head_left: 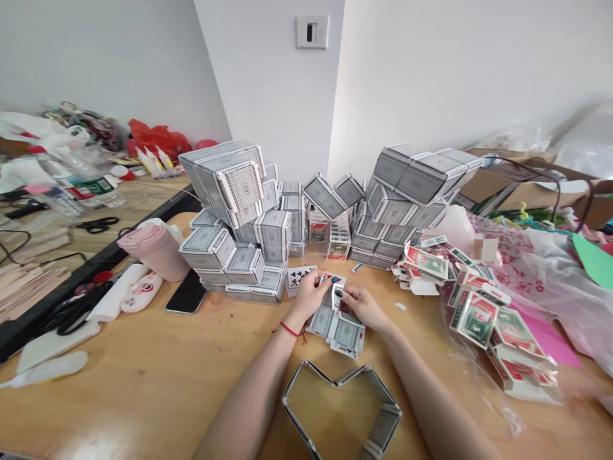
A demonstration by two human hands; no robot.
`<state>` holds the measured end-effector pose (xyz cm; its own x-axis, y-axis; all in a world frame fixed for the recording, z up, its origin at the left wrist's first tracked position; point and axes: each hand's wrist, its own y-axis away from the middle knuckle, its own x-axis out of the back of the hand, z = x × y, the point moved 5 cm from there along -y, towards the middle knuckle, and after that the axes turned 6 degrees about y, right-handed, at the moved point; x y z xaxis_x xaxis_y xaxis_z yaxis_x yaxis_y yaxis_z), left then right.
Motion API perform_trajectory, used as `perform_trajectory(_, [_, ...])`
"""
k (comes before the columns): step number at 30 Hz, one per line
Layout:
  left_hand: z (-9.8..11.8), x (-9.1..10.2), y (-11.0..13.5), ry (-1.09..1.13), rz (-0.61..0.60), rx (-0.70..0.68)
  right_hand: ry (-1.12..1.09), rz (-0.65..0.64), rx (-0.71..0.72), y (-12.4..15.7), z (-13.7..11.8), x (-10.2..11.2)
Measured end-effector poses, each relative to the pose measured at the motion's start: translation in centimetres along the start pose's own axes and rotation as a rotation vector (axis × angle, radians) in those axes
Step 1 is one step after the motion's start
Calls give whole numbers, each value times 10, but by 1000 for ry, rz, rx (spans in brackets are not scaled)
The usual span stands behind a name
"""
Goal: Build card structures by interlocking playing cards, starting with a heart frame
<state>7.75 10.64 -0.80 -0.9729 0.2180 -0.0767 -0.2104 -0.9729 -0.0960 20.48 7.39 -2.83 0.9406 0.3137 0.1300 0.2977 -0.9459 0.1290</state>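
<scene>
Both hands meet over a small cluster of playing cards on the wooden table. My left hand (312,295), with a red string at the wrist, pinches a playing card (338,295) from its left side. On the card's right side my right hand (361,305) closes its fingers. Beneath them lie patterned card backs (345,333), partly overlapping, some hidden by the hands. A face-up club card (297,280) rests just left of my left hand. Nearer to me, between my forearms, stands a heart-shaped frame (335,383) made of cards.
Stacked card-covered boxes rise at the left (230,185) and right (412,185). Opened card packets (479,316) are strewn at the right. A phone (186,294), a pink tumbler (153,246), a glue bottle (52,369) and scissors (96,225) lie leftward.
</scene>
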Motion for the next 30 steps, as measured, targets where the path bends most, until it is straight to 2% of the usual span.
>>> perform_trajectory(3, [1, -1, 1, -63, -42, 1, 31, 16, 21, 0, -2, 0])
perform_trajectory(9, [13, -9, 8, -42, -356, 32, 17, 58, 14, 2, -3, 5])
perform_trajectory(13, [18, -9, 10, -88, -433, 28, 58, 84, 27, 2, -6, 6])
perform_trajectory(26, [12, -7, 11, -269, -393, 53, 76, 94, 2, -3, 2, 5])
perform_trajectory(30, [9, -6, 9, -278, -388, 65, 63, 40, 14, -2, 1, 5])
